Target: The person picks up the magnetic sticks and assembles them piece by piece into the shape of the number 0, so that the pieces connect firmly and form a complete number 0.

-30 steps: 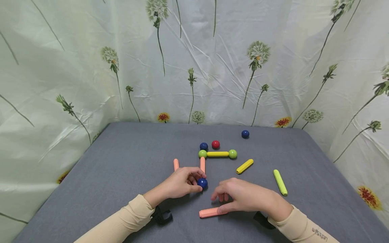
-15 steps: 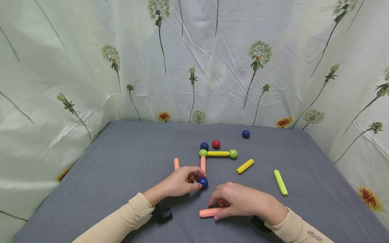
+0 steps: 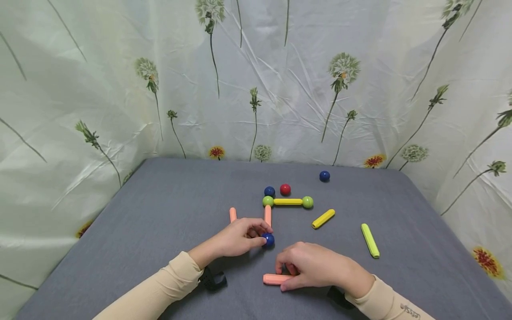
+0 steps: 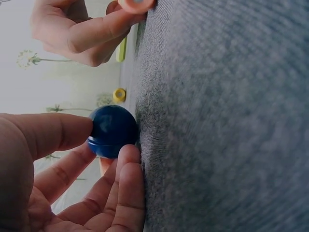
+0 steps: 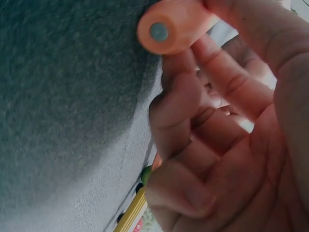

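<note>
My left hand (image 3: 242, 238) pinches a blue ball (image 3: 270, 240) between thumb and fingers, low over the table. The ball lies at the near end of a salmon building rod (image 3: 268, 215), whose far end meets a green ball (image 3: 268, 201). Thumb and fingers of my right hand (image 3: 316, 264) pinch another salmon rod (image 3: 275, 279), nearest the table's front. A round grey inset shows in that rod's end in the right wrist view. A third salmon rod (image 3: 233, 214) is partly hidden behind the left hand.
A yellow rod (image 3: 288, 202) joins the green ball to a second green ball (image 3: 307, 202). Behind lie a blue ball (image 3: 270, 191), a red ball (image 3: 285, 189) and another blue ball (image 3: 325, 176). Rightward are loose yellow (image 3: 323, 219) and lime rods (image 3: 370, 240).
My right hand has shifted slightly left and down, its fingers drawing in around the salmon rod. The left hand stays at the blue ball.
</note>
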{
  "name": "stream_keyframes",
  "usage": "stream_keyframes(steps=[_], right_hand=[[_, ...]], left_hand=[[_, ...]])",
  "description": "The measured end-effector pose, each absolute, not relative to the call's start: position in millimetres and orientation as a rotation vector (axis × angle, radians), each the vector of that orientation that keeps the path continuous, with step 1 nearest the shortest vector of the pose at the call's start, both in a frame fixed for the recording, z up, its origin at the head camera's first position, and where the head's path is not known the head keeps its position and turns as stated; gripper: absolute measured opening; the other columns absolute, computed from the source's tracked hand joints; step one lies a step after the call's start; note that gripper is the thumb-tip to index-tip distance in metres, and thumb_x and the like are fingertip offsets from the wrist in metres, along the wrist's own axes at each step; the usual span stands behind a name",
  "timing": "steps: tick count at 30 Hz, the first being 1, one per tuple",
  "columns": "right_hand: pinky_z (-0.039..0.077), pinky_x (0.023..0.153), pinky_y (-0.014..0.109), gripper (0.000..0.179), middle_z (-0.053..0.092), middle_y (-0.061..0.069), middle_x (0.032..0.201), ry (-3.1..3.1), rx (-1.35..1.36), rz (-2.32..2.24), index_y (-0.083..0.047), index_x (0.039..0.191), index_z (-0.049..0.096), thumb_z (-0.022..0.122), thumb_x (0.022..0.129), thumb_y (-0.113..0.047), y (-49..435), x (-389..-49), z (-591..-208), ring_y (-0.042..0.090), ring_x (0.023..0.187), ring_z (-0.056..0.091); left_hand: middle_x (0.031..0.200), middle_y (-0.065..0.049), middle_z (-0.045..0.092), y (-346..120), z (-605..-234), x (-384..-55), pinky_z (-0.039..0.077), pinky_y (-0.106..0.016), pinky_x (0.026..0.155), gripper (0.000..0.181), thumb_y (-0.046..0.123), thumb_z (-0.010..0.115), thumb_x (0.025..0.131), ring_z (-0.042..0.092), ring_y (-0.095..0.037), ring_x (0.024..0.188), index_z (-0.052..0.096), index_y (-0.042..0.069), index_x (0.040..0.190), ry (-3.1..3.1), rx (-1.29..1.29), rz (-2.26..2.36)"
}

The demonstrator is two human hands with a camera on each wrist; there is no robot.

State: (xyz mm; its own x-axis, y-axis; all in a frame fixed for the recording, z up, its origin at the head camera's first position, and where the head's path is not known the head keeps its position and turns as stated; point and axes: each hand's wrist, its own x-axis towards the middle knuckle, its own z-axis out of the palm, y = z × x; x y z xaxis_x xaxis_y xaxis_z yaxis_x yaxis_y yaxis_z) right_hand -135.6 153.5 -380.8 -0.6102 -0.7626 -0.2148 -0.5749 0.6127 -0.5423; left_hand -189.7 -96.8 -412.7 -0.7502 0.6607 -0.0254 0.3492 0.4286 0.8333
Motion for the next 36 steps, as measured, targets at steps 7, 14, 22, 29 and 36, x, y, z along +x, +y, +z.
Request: stream_keyframes(steps=[7,14,22,29,36], right_hand=[[0.033,0.054,0.017,0.015,0.050,-0.019,0.064,2.401,-0.990,-0.682,-0.028,0.089,0.070,0.082,0.096,-0.034,157.0,-134.6,-383.0,-0.005,0.055,0.045],[0.032,0.053,0.016,0.013,0.054,-0.019,0.064,2.284,-0.923,-0.872,-0.024,0.086,0.071,0.079,0.096,-0.029,159.7,-134.3,-386.1,-0.005,0.054,0.045],[0.033,0.052,0.017,0.015,0.065,-0.007,0.062,2.246,-0.647,-1.076,-0.016,0.084,0.074,0.079,0.096,-0.025,156.4,-132.3,-390.7,0.001,0.054,0.054],[0.043,0.049,0.017,0.018,0.078,0.007,0.072,2.091,-0.426,-1.226,-0.012,0.090,0.075,0.078,0.098,-0.028,153.4,-131.4,-393.2,0.003,0.055,0.066],[0.047,0.052,0.015,0.023,0.081,0.008,0.081,1.944,-0.351,-1.341,-0.007,0.095,0.074,0.074,0.102,-0.029,153.0,-133.1,-401.6,0.002,0.066,0.073]], left_hand=[[0.114,-0.004,0.075,-97.8,-413.7,-190.4,0.054,-0.025,0.082,0.021,0.013,0.070,0.104,0.068,-0.010,0.095,0.073,0.011,0.125,2.333,0.867,1.232],[0.114,-0.006,0.075,-97.7,-412.3,-190.6,0.054,-0.024,0.078,0.021,0.011,0.070,0.104,0.069,-0.011,0.094,0.073,0.010,0.125,2.312,0.873,1.238],[0.114,-0.006,0.075,-97.8,-411.7,-191.5,0.053,-0.025,0.078,0.022,0.011,0.070,0.104,0.068,-0.011,0.093,0.073,0.011,0.126,2.320,0.885,1.232],[0.114,-0.004,0.075,-97.1,-411.8,-192.1,0.053,-0.024,0.075,0.020,0.013,0.070,0.104,0.068,-0.008,0.092,0.074,0.014,0.124,2.336,0.876,1.218],[0.113,-0.005,0.076,-96.2,-412.6,-191.3,0.051,-0.025,0.072,0.019,0.016,0.068,0.106,0.066,-0.010,0.087,0.074,0.012,0.124,2.357,0.872,1.217]])
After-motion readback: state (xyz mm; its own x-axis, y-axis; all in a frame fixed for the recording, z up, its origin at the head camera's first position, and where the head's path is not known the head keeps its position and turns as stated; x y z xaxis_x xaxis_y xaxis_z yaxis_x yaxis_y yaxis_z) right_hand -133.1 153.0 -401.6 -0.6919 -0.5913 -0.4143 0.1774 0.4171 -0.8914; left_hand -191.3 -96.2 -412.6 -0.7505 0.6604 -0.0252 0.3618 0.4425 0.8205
